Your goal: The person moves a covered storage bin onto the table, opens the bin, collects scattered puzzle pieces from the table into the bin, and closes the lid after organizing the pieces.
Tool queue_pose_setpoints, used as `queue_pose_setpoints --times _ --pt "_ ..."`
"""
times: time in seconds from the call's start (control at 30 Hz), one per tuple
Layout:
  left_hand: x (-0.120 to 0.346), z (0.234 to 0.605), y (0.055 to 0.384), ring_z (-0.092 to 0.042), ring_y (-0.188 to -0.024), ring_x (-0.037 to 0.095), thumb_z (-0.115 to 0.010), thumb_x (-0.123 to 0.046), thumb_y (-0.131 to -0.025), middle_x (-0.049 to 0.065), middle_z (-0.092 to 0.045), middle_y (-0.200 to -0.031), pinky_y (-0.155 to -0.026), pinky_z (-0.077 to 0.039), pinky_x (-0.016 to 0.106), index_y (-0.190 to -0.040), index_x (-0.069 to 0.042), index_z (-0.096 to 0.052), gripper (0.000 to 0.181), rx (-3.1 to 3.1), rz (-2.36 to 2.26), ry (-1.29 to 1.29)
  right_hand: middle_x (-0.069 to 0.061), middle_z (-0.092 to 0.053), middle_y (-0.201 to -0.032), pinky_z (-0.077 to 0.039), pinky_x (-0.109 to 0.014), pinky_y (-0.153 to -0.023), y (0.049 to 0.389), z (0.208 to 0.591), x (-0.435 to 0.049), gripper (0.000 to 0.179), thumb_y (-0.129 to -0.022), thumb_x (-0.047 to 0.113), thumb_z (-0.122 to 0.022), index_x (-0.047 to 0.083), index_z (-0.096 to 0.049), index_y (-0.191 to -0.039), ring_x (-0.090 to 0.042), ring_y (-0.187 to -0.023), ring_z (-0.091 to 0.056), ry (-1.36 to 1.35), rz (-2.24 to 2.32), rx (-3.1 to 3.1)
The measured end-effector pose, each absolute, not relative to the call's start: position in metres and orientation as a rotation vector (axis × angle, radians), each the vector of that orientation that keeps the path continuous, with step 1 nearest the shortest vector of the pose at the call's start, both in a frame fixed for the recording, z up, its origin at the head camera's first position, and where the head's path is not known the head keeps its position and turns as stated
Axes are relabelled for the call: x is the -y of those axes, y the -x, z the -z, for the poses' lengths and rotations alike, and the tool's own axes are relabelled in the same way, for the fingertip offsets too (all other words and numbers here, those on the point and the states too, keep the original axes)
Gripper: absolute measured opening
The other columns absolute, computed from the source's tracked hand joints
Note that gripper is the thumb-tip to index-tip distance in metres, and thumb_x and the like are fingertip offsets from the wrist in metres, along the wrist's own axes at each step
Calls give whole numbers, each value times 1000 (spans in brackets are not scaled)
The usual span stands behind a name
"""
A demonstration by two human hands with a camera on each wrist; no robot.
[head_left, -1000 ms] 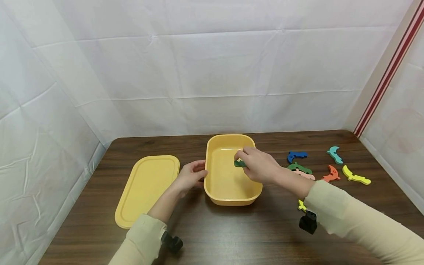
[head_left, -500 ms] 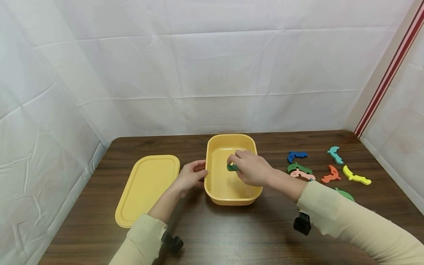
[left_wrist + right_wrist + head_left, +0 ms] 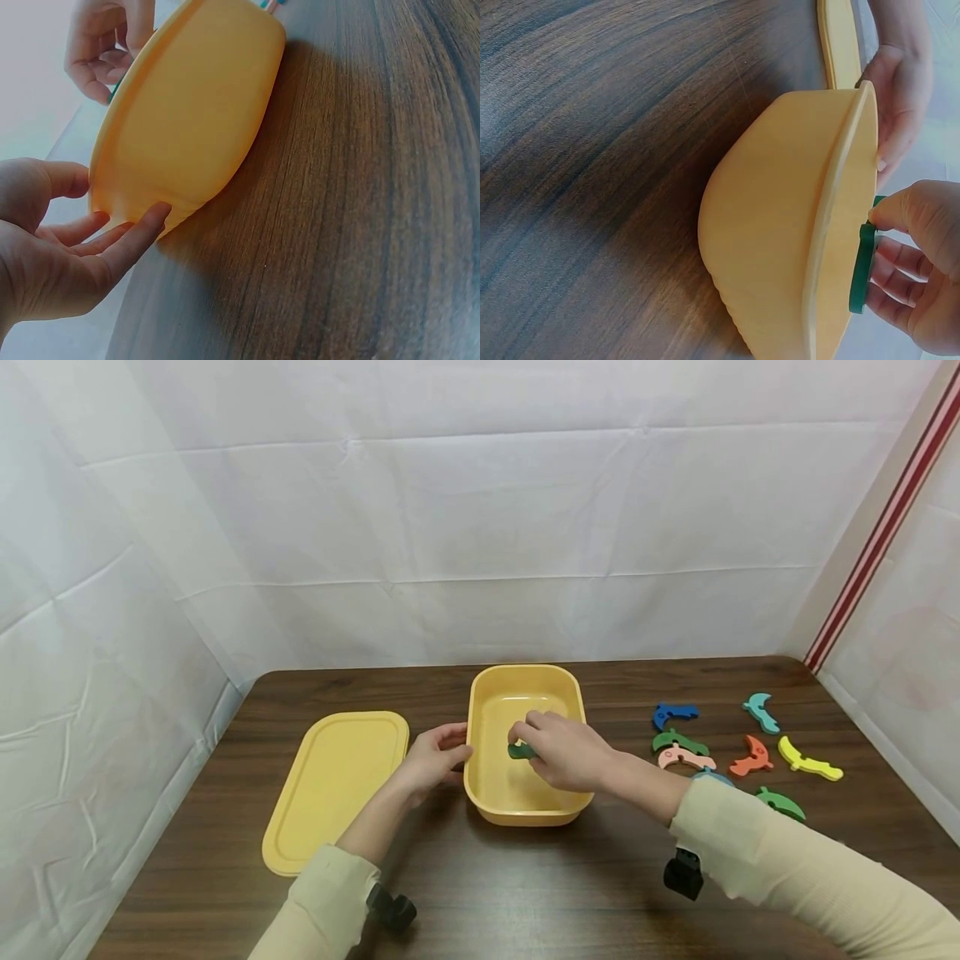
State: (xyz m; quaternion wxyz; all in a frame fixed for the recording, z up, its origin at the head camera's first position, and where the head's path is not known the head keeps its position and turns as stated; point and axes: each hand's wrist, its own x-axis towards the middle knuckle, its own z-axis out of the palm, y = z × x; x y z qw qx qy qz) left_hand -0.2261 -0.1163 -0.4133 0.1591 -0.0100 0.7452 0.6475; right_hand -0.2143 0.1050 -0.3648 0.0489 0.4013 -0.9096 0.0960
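Note:
My right hand [image 3: 566, 752] pinches a small dark green curved toy piece [image 3: 520, 751] over the yellow tub [image 3: 528, 818]. In the right wrist view the green piece [image 3: 862, 268] sits between thumb and fingers, overlapping the tub's rim [image 3: 825, 202]. My left hand [image 3: 431, 764] is at the tub's left side. Its fingertips touch the outer wall [image 3: 187, 112] in the left wrist view, with the thumb near the rim and the fingers fairly straight. The tub's visible floor is bare.
A flat yellow lid [image 3: 337, 785] lies left of the tub. Several curved pieces lie at the right: dark blue [image 3: 673, 713], green [image 3: 678, 742], pink [image 3: 686, 757], turquoise [image 3: 762, 713], orange-red [image 3: 752, 757], yellow [image 3: 810, 762] and another green one [image 3: 782, 803]. My right sleeve partly covers a blue piece.
My right hand has moved left and slightly toward the front over the tub, still pinching the green piece. My left hand has stayed at the tub's side.

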Motion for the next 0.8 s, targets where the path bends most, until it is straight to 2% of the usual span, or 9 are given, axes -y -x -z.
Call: queue_pose_setpoints --times 0.8 --pt "116 413 225 -62 -99 26 -55 -6 -90 16 -56 -124 -72 -56 38 -130 -5 -49 41 -2152 -1835 42 -1 -55 -86 -46 -23 -61 209 371 -103 29 -78 7 -67 11 -58 -106 -14 -74 -53 -1328 -354 2707"
